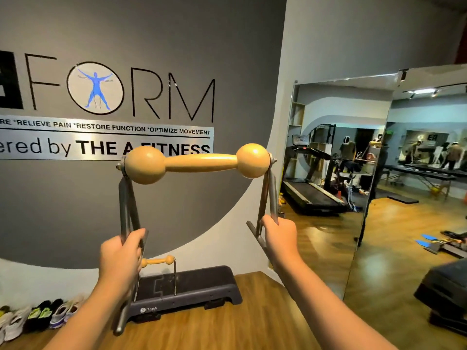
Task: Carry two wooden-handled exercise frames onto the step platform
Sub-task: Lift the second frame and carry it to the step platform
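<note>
- An exercise frame [197,164] with a wooden handle fills the middle of the picture, held up in the air, handle on top and level.
- The left hand [121,253], lower left of centre, is curled round the frame's left metal legs.
- The right hand [279,234], right of centre, grips the right metal legs near their foot.
- A second frame [161,263], much smaller in view, stands upright on the dark step platform [197,286] at lower centre, partly hidden behind the left hand.
- The platform sits on the wooden floor [252,322] against the grey wall [177,34].
- A row of shoes [38,317] lies at the lower left.
- A big mirror [379,173] covers the right side.
</note>
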`<state>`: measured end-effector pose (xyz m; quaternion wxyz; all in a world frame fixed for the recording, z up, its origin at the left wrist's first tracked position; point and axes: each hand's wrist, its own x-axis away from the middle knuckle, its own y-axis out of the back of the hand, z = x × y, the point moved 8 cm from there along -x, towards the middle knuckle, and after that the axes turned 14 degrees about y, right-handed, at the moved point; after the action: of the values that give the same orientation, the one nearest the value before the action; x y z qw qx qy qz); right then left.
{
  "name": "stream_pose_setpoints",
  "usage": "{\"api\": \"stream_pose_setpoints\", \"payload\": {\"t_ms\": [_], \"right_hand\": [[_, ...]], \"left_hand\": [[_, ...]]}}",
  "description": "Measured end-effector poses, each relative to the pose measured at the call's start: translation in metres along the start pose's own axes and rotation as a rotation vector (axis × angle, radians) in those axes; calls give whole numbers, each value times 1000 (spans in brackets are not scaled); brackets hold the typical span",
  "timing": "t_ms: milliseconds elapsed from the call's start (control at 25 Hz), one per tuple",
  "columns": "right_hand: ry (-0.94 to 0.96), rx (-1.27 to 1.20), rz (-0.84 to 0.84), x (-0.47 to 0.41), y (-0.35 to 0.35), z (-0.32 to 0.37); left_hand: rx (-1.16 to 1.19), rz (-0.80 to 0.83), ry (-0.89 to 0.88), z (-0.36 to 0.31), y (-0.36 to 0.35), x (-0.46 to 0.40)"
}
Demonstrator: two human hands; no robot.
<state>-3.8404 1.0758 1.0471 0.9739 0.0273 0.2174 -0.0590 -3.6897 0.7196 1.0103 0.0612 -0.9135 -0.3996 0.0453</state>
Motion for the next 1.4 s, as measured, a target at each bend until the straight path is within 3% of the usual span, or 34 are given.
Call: {"api": "stream_pose_setpoints", "payload": {"t_ms": [480,880,1160,1400], "right_hand": [[-25,52,-105,-227,-107,-137],[-4,39,11,-422,-176,-277],[-77,31,117,-493,-230,-368],[-144,44,114,-531,-291,-461]], "left_hand": [[-28,103,-28,30,-159,-269],[-28,-19,10,117,-287,-425],[-84,-103,44,178,-328,-516],[-165,-22,113,253,-347,-604]]}}
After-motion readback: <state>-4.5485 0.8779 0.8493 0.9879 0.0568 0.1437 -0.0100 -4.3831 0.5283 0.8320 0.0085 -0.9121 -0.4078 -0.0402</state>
